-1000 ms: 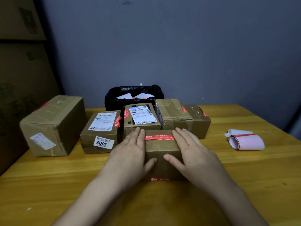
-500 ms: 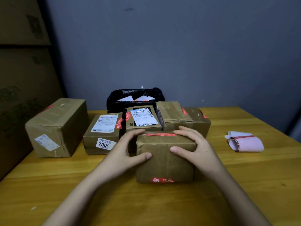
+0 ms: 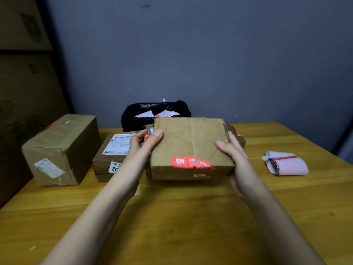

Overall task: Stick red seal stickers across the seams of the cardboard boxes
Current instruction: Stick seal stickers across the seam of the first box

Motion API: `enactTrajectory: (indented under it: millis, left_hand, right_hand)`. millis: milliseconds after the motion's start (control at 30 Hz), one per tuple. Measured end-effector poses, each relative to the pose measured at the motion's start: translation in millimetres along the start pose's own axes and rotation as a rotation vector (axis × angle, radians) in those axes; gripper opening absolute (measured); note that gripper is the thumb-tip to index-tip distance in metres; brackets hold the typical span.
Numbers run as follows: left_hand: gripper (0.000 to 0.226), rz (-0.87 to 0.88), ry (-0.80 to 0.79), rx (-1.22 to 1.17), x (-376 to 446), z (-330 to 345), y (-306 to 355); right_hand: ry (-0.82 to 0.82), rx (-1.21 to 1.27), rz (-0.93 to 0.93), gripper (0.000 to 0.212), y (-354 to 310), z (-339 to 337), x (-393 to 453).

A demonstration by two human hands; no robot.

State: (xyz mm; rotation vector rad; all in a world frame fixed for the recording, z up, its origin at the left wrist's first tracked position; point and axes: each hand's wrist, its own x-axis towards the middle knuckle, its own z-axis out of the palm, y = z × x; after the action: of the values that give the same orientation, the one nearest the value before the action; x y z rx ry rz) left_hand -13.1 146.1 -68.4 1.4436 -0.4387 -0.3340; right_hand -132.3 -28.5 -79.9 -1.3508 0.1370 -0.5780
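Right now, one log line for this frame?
left hand: grips box | right hand: grips box | box: lifted, tilted | red seal sticker: on near edge

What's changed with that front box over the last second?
Both hands, left hand and right hand, went from pressing flat on the small cardboard box to gripping its sides, then lifted and tipped it toward the camera, so the red seal sticker on its near edge now faces up. The other boxes, the black bag and the sticker roll stayed put.
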Motion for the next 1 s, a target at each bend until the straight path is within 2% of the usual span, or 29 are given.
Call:
enactTrajectory:
  millis: [100,200,300,333,400,467,567,667,767,867,1000]
  left_hand:
    - [0.111,0.045,-0.032,-0.056,4.4,10.3,14.7]
    - [0.110,0.244,-0.146,0.031,-4.4,10.9,17.8]
    - [0.150,0.243,-0.084,0.067,-7.5,10.1,10.4]
    - [0.148,0.227,-0.117,0.114,-11.4,2.8,5.2]
    - [0.125,0.238,-0.209,0.214,-17.2,-10.4,-4.0]
    - [0.103,0.244,-0.195,0.236,-18.1,-15.0,-5.5]
    - [0.085,0.296,-0.123,0.169,-14.3,-13.3,-1.8]
    - [0.075,0.282,-0.054,0.044,-5.6,-10.0,-0.4]
    - [0.080,0.262,0.004,-0.087,1.4,-10.2,4.0]
    - [0.069,0.272,0.015,-0.145,6.1,-12.5,9.9]
    - [0.075,0.344,0.054,-0.099,21.3,-14.2,17.0]
  right_hand:
    - [0.066,0.095,0.073,0.023,-7.1,5.9,9.0]
    - [0.086,0.070,0.144,0.015,-14.1,10.2,16.5]
    - [0.087,0.035,0.209,0.016,-20.1,10.9,22.4]
    - [0.071,0.033,0.234,0.018,-21.9,10.7,23.5]
    - [0.010,0.046,0.271,0.027,-25.1,9.7,25.2]
    - [-0.054,0.066,0.276,0.042,-29.4,10.1,25.0]
    - [-0.095,0.056,0.236,0.058,-33.5,14.6,23.4]
    - [0.001,-0.099,0.012,0.065,-23.9,25.3,25.8]
    - [0.210,-0.373,-0.431,0.050,-22.3,35.5,25.8]
    - [0.234,-0.581,-0.706,0.039,-30.2,40.5,28.1]
    - [0.207,-0.756,-0.902,0.033,-36.9,40.7,51.3]
